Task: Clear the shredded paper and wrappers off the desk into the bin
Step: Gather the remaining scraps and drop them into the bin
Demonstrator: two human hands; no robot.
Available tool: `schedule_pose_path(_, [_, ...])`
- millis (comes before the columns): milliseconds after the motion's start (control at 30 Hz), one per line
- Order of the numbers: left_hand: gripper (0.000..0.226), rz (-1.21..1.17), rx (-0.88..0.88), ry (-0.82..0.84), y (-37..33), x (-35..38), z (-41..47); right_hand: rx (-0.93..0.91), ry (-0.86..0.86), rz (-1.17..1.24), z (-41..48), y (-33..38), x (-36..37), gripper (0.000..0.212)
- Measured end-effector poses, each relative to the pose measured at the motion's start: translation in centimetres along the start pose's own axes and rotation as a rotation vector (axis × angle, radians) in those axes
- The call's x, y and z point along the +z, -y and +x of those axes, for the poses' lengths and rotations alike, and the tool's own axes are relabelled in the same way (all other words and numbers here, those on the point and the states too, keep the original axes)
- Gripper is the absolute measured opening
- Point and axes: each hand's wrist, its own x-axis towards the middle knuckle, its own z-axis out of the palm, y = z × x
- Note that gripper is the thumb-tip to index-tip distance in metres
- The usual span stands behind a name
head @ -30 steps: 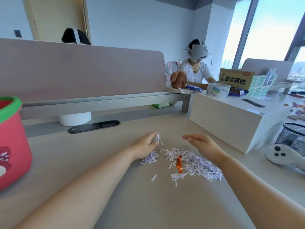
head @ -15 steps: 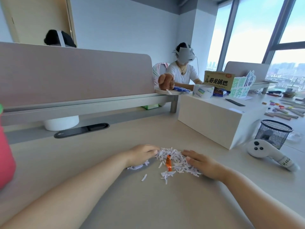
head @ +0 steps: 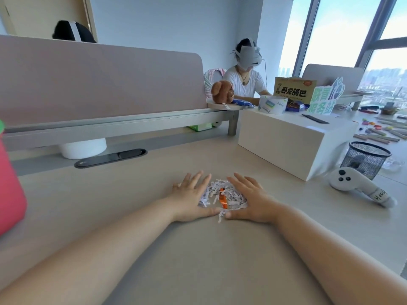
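A small heap of white shredded paper (head: 231,195) lies on the beige desk (head: 136,194), with an orange wrapper (head: 222,198) in its middle. My left hand (head: 191,198) lies flat against the heap's left side, fingers spread. My right hand (head: 251,199) lies flat against its right side. The two thumbs nearly meet at the near edge, so both hands cup the heap between them. At the far left edge stands a red bin (head: 10,186) with a green rim, mostly cut off by the frame.
A white box (head: 293,139) stands to the right, with a white controller (head: 356,186) and a black mesh cup (head: 366,159) beyond it. A pink divider (head: 99,80) backs the desk. Another person sits behind with a headset on.
Both hands have swept inward and flattened on the desk, pushing the scattered shreds into one tight heap between them. The view has shifted slightly right.
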Motion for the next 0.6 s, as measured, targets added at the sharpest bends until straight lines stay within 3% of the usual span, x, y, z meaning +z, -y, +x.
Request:
schedule_pose_path(100, [0.077,0.004,0.064,-0.081,0.3,0.1,2.1,-0.045,-0.066,-0.041,1.5,-0.3,-0.1,0.103])
schedule_pose_path(267, [0.046,-0.013,0.106,-0.28,0.4,0.7,2.1,-0.142,-0.19,-0.054,2.2,-0.4,0.3,0.078])
schedule_pose_path(367, [0.039,-0.063,0.088,-0.281,-0.1,0.5,1.6,-0.143,-0.206,-0.073,2.1,0.0,0.5,0.07])
schedule_pose_path(600, [0.034,0.013,0.015,-0.309,-1.4,0.1,0.0,-0.111,-0.202,-0.165,0.6,1.8,0.5,0.026])
